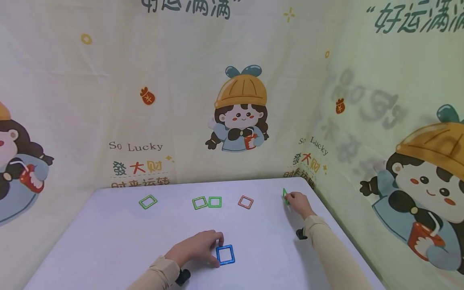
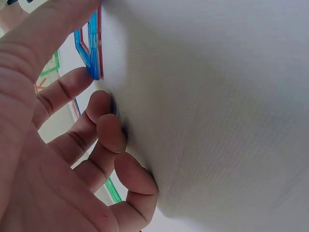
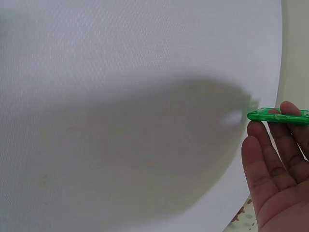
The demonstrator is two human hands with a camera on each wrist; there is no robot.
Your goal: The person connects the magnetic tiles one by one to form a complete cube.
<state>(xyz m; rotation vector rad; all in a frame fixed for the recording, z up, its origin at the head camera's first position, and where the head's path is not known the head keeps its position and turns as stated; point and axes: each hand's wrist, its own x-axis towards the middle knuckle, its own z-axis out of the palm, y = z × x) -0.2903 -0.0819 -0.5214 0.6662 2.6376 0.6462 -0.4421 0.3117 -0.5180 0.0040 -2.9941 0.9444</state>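
My left hand (image 1: 197, 247) rests low over the near middle of the white table. Its thumb and index finger grip the near and far corners of a blue square magnetic tile (image 1: 226, 264). In the left wrist view a red layer shows against the blue tile (image 2: 94, 48), and the other fingers are curled by the table surface. Out at the far right, my right hand (image 1: 300, 202) pinches a green magnetic tile (image 1: 284, 194) held on edge. The right wrist view shows this green tile (image 3: 277, 117) edge-on between the fingers, above the table; its far end is cut off.
Along the far part of the white table (image 1: 119, 237) lie a tilted green tile (image 1: 141, 205), two green tiles side by side, left (image 1: 194, 204) and right (image 1: 215, 206), and an orange-red tile (image 1: 241, 202). Printed cloth (image 1: 188, 121) hangs behind and to the right.
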